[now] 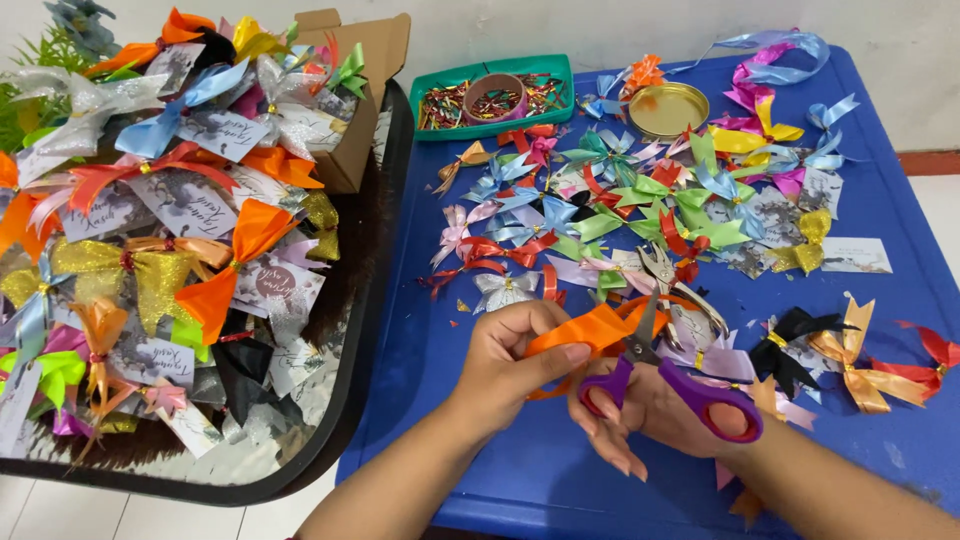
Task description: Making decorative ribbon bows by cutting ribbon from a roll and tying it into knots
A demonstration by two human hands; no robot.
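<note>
Fingers of the left hand pinch a folded orange ribbon flat, while the right hand grips purple-handled scissors, blades just beyond the pinching fingertips. Keeping the fold taut and square to the blades should give a clean cut.

My left hand comes in from the lower left, forearm angled up, fingers curled and thumb pressed flat along the top in a pinch. My right hand sits just beside it, palm up, fingers bent downward, thumb and fingers hooked through loops, forearm running off lower right.
</note>
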